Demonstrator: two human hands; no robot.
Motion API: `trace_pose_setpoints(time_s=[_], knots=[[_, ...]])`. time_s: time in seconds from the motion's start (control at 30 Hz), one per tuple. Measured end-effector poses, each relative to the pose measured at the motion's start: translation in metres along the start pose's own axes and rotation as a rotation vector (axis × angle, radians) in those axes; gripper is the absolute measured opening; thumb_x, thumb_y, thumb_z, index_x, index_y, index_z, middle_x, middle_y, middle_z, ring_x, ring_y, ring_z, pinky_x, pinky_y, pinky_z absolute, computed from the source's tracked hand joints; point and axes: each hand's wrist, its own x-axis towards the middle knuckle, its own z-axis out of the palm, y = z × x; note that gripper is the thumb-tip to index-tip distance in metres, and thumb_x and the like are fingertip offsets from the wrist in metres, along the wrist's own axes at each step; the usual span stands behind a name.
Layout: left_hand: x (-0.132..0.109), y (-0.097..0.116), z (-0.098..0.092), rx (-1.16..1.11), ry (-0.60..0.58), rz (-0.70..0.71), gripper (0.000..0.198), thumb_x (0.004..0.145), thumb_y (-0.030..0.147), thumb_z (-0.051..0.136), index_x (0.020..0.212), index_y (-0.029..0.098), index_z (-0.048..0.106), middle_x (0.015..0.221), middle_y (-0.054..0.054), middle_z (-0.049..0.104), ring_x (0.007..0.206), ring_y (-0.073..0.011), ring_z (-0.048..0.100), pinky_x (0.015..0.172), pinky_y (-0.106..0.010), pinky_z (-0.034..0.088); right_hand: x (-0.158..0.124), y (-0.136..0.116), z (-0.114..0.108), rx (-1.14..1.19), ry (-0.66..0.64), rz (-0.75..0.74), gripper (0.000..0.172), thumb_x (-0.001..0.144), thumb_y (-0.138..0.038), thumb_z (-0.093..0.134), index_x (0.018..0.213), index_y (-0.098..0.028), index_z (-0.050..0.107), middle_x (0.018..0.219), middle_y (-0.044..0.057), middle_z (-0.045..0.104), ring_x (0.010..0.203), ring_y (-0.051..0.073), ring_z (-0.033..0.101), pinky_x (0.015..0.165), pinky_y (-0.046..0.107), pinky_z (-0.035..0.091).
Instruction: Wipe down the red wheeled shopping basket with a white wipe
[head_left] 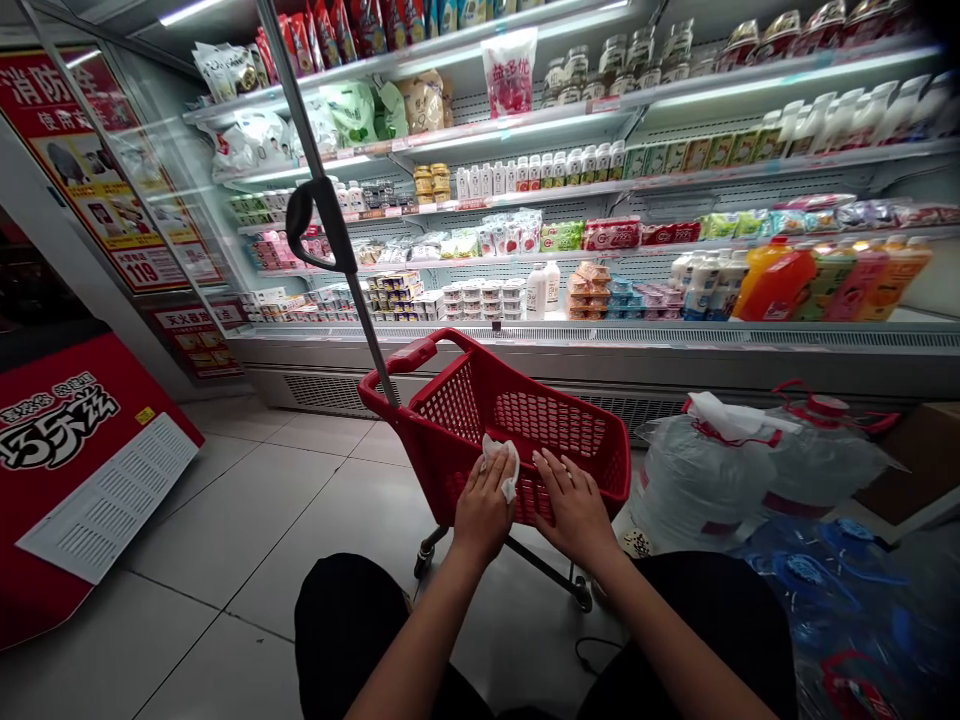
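Observation:
A red plastic shopping cart (pixel 551 425) with perforated basket walls stands in front of me, its handle (pixel 411 356) toward the left. My left hand (pixel 484 500) presses a white wipe (pixel 510 470) against the near basket wall, just below the rim. The wipe is partly hidden under the fingers. To its right, my right hand (pixel 574 500) rests with fingers stretched out on the same wall, near the rim, holding nothing. The basket's visible inside shows bare red plastic. Dark wheels (pixel 583 594) on a grey frame sit beneath.
A metal pole with a black grip (pixel 321 225) slants up from the cart's handle end. Behind runs a lit refrigerated shelf (pixel 450 338) of packaged drinks and foods. A red freezer (pixel 82 470) stands left. Bagged water jugs (pixel 712 470) and blue bottles (pixel 817 580) sit close on the right.

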Motion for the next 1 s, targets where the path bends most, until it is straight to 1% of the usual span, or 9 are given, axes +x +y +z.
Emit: trace_pose_setpoints(time_s=[0.1, 0.27, 0.33, 0.5, 0.57, 0.7, 0.83, 0.9, 1.0], knots=[[-0.002, -0.011, -0.005, -0.004, -0.011, 0.023, 0.058, 0.106, 0.032, 0.040, 0.162, 0.017, 0.034, 0.165, -0.005, 0.040, 0.153, -0.0212, 0.038, 0.129, -0.043, 0.029, -0.008, 0.016, -0.003, 0.000, -0.017, -0.027, 0.087, 0.093, -0.040, 0.053, 0.168, -0.026, 0.011, 0.169, 0.005, 0.033, 0.145, 0.034, 0.040, 0.117, 0.052, 0.035], [0.000, -0.045, -0.019, 0.036, 0.015, -0.107, 0.059, 0.106, 0.027, 0.038, 0.164, 0.018, 0.031, 0.164, -0.007, 0.041, 0.152, -0.0238, 0.039, 0.128, -0.046, 0.030, -0.032, 0.041, 0.000, -0.034, -0.017, 0.059, 0.090, 0.093, -0.046, 0.053, 0.168, -0.029, 0.006, 0.168, 0.006, 0.035, 0.145, 0.035, 0.041, 0.119, 0.057, 0.031], [0.001, -0.039, -0.015, 0.028, 0.025, -0.134, 0.061, 0.105, 0.026, 0.038, 0.165, 0.017, 0.028, 0.164, -0.009, 0.041, 0.152, -0.0248, 0.039, 0.128, -0.047, 0.030, -0.036, 0.038, 0.004, -0.035, -0.023, 0.060, 0.092, 0.092, -0.044, 0.055, 0.168, -0.028, 0.005, 0.169, 0.008, 0.032, 0.144, 0.036, 0.041, 0.120, 0.060, 0.029], [-0.002, 0.015, 0.006, -0.050, 0.016, -0.052, 0.063, 0.106, 0.027, 0.037, 0.166, 0.019, 0.021, 0.165, -0.008, 0.039, 0.153, -0.0229, 0.038, 0.127, -0.046, 0.032, -0.030, 0.017, 0.009, -0.052, 0.034, 0.092, 0.099, 0.090, -0.047, 0.056, 0.168, -0.024, 0.000, 0.172, 0.012, 0.021, 0.148, 0.042, 0.032, 0.118, 0.067, 0.025], [-0.005, 0.027, 0.010, -0.080, -0.001, 0.006, 0.061, 0.107, 0.030, 0.038, 0.166, 0.019, 0.024, 0.167, -0.006, 0.036, 0.155, -0.0215, 0.034, 0.127, -0.043, 0.032, -0.028, 0.013, 0.005, -0.043, 0.045, 0.070, 0.099, 0.090, -0.045, 0.056, 0.168, -0.023, 0.000, 0.173, 0.012, 0.019, 0.150, 0.041, 0.031, 0.119, 0.065, 0.026], [-0.008, 0.007, 0.004, -0.075, -0.040, 0.046, 0.058, 0.106, 0.027, 0.038, 0.163, 0.019, 0.031, 0.166, -0.005, 0.038, 0.154, -0.0204, 0.036, 0.128, -0.043, 0.030, -0.029, 0.011, -0.008, 0.005, 0.002, 0.025, 0.098, 0.088, -0.038, 0.059, 0.168, -0.021, 0.004, 0.174, 0.012, 0.016, 0.153, 0.037, 0.028, 0.122, 0.056, 0.029], [-0.002, -0.021, -0.002, -0.036, -0.018, -0.062, 0.058, 0.106, 0.025, 0.036, 0.164, 0.018, 0.030, 0.164, -0.008, 0.042, 0.152, -0.0222, 0.040, 0.127, -0.046, 0.032, -0.031, 0.004, -0.013, 0.028, -0.034, 0.016, 0.099, 0.089, -0.039, 0.060, 0.168, -0.019, 0.004, 0.174, 0.012, 0.015, 0.155, 0.037, 0.026, 0.120, 0.055, 0.033], [0.001, -0.018, -0.001, -0.039, -0.005, -0.094, 0.059, 0.106, 0.026, 0.036, 0.164, 0.018, 0.029, 0.164, -0.008, 0.042, 0.151, -0.0225, 0.041, 0.126, -0.046, 0.033, -0.030, -0.003, -0.011, 0.030, -0.032, 0.020, 0.100, 0.089, -0.042, 0.060, 0.168, -0.018, 0.003, 0.174, 0.013, 0.016, 0.155, 0.038, 0.026, 0.121, 0.056, 0.033], [0.001, 0.003, 0.005, -0.063, -0.010, -0.065, 0.060, 0.106, 0.025, 0.037, 0.165, 0.019, 0.027, 0.164, -0.006, 0.042, 0.152, -0.0216, 0.040, 0.127, -0.045, 0.033, -0.029, -0.012, -0.006, 0.038, -0.029, 0.011, 0.103, 0.088, -0.045, 0.062, 0.168, -0.017, 0.004, 0.173, 0.014, 0.018, 0.154, 0.038, 0.027, 0.120, 0.056, 0.033]])
